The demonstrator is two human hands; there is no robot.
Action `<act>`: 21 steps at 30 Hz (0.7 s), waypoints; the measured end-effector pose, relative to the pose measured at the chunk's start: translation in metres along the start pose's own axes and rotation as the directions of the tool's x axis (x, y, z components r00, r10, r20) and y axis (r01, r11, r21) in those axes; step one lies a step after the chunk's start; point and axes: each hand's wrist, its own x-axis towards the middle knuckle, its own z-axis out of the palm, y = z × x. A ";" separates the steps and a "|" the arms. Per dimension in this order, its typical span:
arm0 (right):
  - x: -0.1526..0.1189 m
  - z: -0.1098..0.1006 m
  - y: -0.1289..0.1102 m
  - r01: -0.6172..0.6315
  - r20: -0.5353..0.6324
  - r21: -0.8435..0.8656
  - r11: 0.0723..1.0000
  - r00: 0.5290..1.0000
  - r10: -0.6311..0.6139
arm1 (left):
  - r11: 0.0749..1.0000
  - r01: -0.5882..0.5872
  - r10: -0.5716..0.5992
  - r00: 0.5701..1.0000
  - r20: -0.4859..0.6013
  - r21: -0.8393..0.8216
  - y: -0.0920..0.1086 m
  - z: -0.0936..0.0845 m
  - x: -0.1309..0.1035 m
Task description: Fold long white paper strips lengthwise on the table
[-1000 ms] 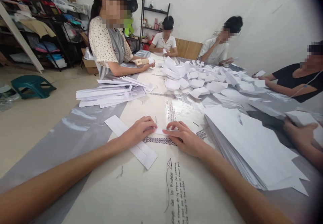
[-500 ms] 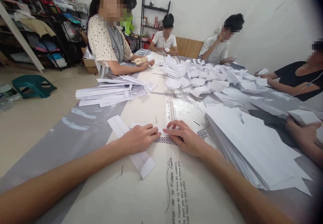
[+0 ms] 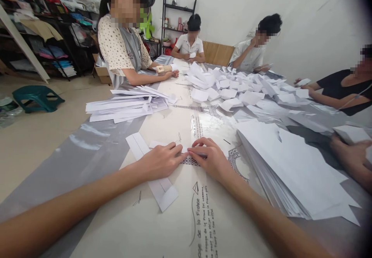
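Observation:
Both my hands meet over the printed table cover [image 3: 162, 227] in the middle of the view. My left hand [image 3: 162, 159] pinches the left part of a thin white paper piece [image 3: 185, 148], most of it hidden by my fingers. My right hand [image 3: 212, 157] is closed on the right end of the same piece, thumb and forefinger together. Under my left hand and wrist lies a long folded paper strip [image 3: 164, 194], slanting from upper left to lower right, with its lower end folded over.
A stack of white sheets [image 3: 293, 165] lies right of my right forearm. Beyond are a pile of folded papers [image 3: 229, 89] and a heap of flat strips [image 3: 124, 105]. Several people sit around the table; a co-worker's hand [image 3: 353, 157] is at the right edge.
My right hand has drawn its fingers closer together on the paper, and my left fingertips have shifted slightly right. The slanting strip has moved a little right and down.

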 end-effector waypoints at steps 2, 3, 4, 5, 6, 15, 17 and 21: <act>0.000 0.000 -0.001 0.003 0.002 -0.015 1.000 1.000 -0.003 | 1.000 0.003 -0.004 1.000 0.004 0.026 0.001 0.000 0.001; 0.000 -0.001 -0.001 0.004 0.002 -0.026 1.000 1.000 -0.004 | 0.999 0.002 -0.002 1.000 0.008 0.041 0.002 0.001 0.002; 0.000 -0.001 -0.002 0.007 0.004 -0.039 0.999 1.000 -0.007 | 0.998 0.000 -0.001 1.000 0.014 0.056 0.002 0.001 0.002; 0.000 -0.001 -0.003 0.013 0.005 -0.054 0.998 1.000 -0.012 | 0.998 -0.001 0.000 1.000 0.018 0.069 0.002 0.001 0.002; 0.000 -0.002 -0.004 0.020 0.008 -0.070 0.997 1.000 -0.019 | 0.997 -0.002 0.000 1.000 0.021 0.078 0.002 0.001 0.002; -0.002 -0.010 -0.001 0.027 0.043 -0.138 0.990 0.999 -0.022 | 0.994 -0.006 0.004 1.000 0.019 0.112 0.004 0.001 0.001; -0.003 -0.011 -0.003 0.031 0.040 -0.166 0.986 0.999 -0.025 | 0.992 -0.007 0.005 1.000 0.016 0.122 0.006 0.000 0.002; -0.002 -0.011 -0.008 0.046 0.018 -0.182 0.982 0.999 -0.044 | 0.992 -0.002 0.001 1.000 0.011 0.127 0.007 -0.002 0.002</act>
